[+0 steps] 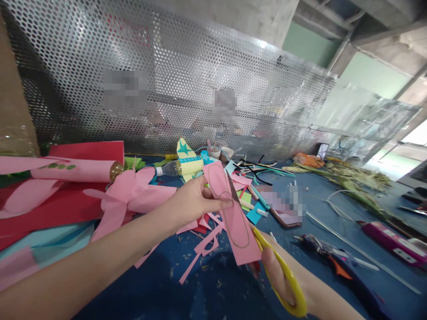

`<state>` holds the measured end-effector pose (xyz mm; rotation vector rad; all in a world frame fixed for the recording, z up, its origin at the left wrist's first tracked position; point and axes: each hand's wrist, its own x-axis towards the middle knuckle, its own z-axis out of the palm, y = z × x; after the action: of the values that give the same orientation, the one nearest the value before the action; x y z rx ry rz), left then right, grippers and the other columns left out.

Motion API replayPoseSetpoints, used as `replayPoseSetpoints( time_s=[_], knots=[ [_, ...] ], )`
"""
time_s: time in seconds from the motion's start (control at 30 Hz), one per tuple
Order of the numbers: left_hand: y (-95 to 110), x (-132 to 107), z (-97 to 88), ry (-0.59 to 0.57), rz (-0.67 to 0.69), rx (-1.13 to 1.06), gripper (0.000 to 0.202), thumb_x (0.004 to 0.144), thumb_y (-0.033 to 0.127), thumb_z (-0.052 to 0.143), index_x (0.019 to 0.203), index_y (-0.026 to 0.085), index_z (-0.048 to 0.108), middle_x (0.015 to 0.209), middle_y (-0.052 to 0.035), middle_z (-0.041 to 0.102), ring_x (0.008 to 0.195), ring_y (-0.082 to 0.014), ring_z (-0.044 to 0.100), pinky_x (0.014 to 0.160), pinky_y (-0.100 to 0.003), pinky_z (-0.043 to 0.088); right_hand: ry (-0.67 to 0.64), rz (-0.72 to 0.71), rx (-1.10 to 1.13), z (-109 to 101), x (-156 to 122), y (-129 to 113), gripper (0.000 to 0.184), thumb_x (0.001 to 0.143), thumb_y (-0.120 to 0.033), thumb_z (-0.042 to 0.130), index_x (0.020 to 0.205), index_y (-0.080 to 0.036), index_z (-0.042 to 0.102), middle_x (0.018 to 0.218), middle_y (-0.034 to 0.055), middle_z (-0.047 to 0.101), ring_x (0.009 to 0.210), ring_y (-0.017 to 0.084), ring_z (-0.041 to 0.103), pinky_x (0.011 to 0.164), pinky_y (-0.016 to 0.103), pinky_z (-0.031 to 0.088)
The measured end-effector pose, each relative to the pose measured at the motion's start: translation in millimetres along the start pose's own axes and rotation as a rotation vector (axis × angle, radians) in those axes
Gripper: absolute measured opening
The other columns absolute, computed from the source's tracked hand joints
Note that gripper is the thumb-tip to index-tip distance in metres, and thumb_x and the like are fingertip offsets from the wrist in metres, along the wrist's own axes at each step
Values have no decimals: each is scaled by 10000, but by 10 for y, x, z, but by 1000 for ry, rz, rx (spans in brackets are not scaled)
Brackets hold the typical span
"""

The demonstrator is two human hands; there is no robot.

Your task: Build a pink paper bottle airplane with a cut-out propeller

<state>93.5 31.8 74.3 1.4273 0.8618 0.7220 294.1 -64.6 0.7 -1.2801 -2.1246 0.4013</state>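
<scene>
My left hand pinches a long pink paper strip with a pencilled outline, holding it up over the blue table. My right hand grips yellow-handled scissors, fingers through the loops. The blades reach up along the right edge of the strip and cut into the paper near its upper end. Pink offcuts lie on the table just below the strip.
Pink and red paper sheets and a pink paper bow lie at left. A plastic bottle with yellow wings and a teal star rests behind. A glue gun, a purple tool, a phone and dried leaves lie at right. A perforated metal screen backs the table.
</scene>
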Motion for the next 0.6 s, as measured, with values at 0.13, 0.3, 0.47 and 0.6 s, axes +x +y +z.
replayPoseSetpoints(
  time_s=[0.13, 0.3, 0.47, 0.6],
  knots=[
    [3, 16, -19, -70, 73, 8, 72, 761, 191, 714, 793, 168, 653, 694, 24, 678, 683, -125, 631, 648, -219, 451, -48, 24, 32, 42, -58, 141, 611, 983, -549, 176, 1450, -202, 364, 1361, 155, 552, 1198, 310, 561, 978, 477, 478],
    [49, -12, -16, -76, 35, -12, 107, 766, 217, 720, 698, 160, 658, 595, 32, 651, 562, -98, 584, 575, -199, 433, -48, -4, 73, 43, -50, 144, 620, 975, -568, 174, 1453, -229, 377, 1386, 136, 537, 1192, 312, 568, 986, 466, 478],
    [115, -53, 5, -68, -88, -23, 161, 746, 179, 743, 625, 145, 642, 518, 49, 623, 443, -51, 488, 556, -180, 420, -40, -59, 70, -55, 30, -37, 630, 973, -572, 186, 1459, -218, 375, 1377, 137, 546, 1190, 295, 575, 989, 427, 486],
    [144, -66, 6, -92, -97, -79, 180, 726, 154, 755, 586, 144, 643, 449, 68, 545, 476, -65, 519, 555, -176, 427, -15, -54, 96, -47, 34, -48, 614, 971, -577, 196, 1458, -247, 374, 1342, 127, 575, 1195, 302, 569, 984, 449, 484]
  ],
)
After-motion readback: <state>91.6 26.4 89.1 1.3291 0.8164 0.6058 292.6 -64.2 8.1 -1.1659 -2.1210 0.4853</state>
